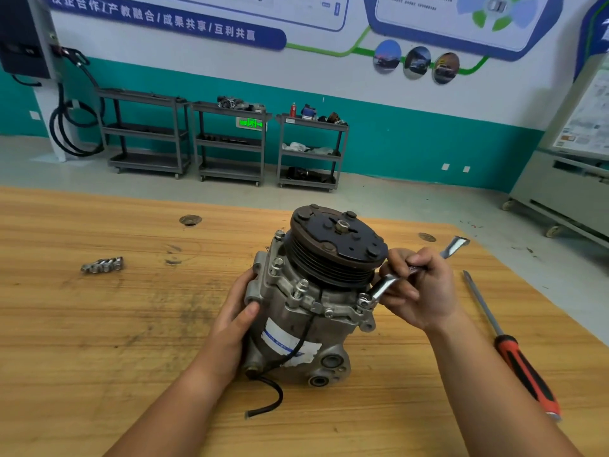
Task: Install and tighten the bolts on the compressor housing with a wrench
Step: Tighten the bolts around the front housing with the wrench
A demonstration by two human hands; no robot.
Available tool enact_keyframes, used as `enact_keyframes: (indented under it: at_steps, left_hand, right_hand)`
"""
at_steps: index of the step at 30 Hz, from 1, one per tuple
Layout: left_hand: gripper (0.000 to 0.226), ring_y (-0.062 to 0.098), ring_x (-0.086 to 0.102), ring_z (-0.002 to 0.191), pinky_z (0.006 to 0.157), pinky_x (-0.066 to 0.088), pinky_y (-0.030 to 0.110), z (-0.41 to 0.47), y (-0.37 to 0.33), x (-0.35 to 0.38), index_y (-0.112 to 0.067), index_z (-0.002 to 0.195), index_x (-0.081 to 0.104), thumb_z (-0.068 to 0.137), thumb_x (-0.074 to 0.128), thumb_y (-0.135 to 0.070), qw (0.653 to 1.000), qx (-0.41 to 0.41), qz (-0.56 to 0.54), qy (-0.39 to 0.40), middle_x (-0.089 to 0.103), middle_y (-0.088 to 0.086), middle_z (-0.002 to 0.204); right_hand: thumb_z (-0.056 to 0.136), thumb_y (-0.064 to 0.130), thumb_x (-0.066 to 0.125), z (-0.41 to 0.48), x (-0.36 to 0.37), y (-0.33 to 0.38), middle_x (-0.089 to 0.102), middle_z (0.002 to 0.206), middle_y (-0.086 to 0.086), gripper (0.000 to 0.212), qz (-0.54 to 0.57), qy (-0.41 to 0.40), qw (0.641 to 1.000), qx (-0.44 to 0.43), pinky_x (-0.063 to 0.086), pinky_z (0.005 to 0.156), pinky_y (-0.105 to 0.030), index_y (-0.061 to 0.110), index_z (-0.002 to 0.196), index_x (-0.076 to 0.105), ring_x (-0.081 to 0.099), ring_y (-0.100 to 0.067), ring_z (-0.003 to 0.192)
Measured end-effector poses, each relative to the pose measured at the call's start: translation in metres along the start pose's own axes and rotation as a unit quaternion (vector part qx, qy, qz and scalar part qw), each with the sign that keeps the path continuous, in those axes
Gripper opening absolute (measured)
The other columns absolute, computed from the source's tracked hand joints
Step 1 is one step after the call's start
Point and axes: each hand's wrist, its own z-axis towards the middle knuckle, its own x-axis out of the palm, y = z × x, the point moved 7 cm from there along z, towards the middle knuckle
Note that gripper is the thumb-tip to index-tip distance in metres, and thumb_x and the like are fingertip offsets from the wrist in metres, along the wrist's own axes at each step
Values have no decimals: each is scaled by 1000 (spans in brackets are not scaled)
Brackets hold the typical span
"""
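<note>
A grey metal compressor [296, 328] with a dark pulley [336, 245] on top stands on the wooden table [99, 324]. Several bolts stick up from its housing flange, one at the front [300, 288] and one at the left [276, 265]. My left hand [235, 319] grips the housing's left side. My right hand [420, 288] holds a silver wrench [385, 288]. The wrench's ring end sits on the right-hand bolt [364, 301], and its open end [456, 244] points up and away past my fingers.
A screwdriver [514, 354] with a red and black handle lies to the right on the table. A small cluster of bolts or sockets [102, 265] lies at the left. A black cable [273, 390] trails from the compressor toward me. Shelving carts stand by the far wall.
</note>
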Motion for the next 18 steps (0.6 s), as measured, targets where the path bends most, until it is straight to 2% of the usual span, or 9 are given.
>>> enact_keyframes:
  at_steps: [4, 6, 8, 10, 12, 14, 16, 18]
  left_hand:
    - [100, 20, 61, 116, 84, 53, 26, 1, -3, 2, -29, 126, 54, 39, 85, -67, 1000, 0, -17, 5, 62, 4, 129]
    - [102, 19, 62, 114, 82, 54, 25, 1, -3, 2, -26, 125, 53, 37, 86, -66, 1000, -3, -24, 3, 64, 3, 126]
    - [105, 17, 63, 111, 79, 54, 23, 1, -4, 4, -26, 125, 53, 35, 86, -67, 999, -5, -31, 2, 66, 0, 122]
    - [105, 16, 64, 110, 79, 54, 23, 1, -5, 5, -26, 125, 53, 34, 87, -65, 999, -6, -38, 3, 67, -1, 120]
    - [100, 15, 65, 108, 78, 54, 22, 0, -6, 5, -27, 124, 53, 37, 88, -61, 999, -7, -42, 3, 68, -2, 119]
    - [93, 15, 65, 107, 77, 54, 22, -1, -6, 5, -28, 123, 54, 40, 87, -55, 999, -9, -42, 3, 67, 0, 120]
    - [99, 17, 64, 110, 78, 54, 23, -2, -6, 6, -28, 125, 54, 38, 87, -60, 999, -13, -40, 6, 66, 1, 122]
    - [101, 17, 64, 111, 78, 54, 23, -3, -7, 6, -27, 126, 53, 37, 88, -60, 999, -16, -41, 7, 64, 3, 125]
  right_hand:
    - [46, 36, 73, -20, -5, 5, 41, 46, 3, 26, -35, -59, 995, -76, 28, 42, -19, 15, 47, 57, 25, -14, 51]
    - [47, 39, 74, -36, -4, 8, 43, 51, 2, 28, -66, -93, 986, -123, 28, 44, -21, 15, 49, 59, 32, -13, 52]
    - [47, 43, 76, -53, 0, 8, 45, 52, 3, 31, -92, -144, 973, -157, 27, 44, -19, 16, 51, 61, 32, -11, 50]
    - [50, 40, 76, -72, 3, 2, 40, 45, 5, 27, -99, -229, 952, -177, 27, 42, -15, 18, 52, 63, 31, -7, 41]
    - [67, 24, 60, -93, 11, -8, 31, 36, 8, 16, -110, -314, 920, -208, 24, 39, -12, 15, 56, 66, 26, -5, 35]
    - [73, 15, 44, -112, 29, -17, 31, 33, 7, 29, -166, -375, 878, -246, 22, 39, -13, 15, 67, 73, 26, -5, 33]
    - [71, 21, 51, -122, 56, -21, 41, 33, -2, 27, -247, -395, 843, -269, 26, 38, -12, 24, 81, 76, 33, -6, 33]
    - [63, 30, 58, -120, 75, -30, 57, 45, -7, 29, -285, -377, 847, -244, 36, 41, -10, 32, 87, 75, 45, -3, 38]
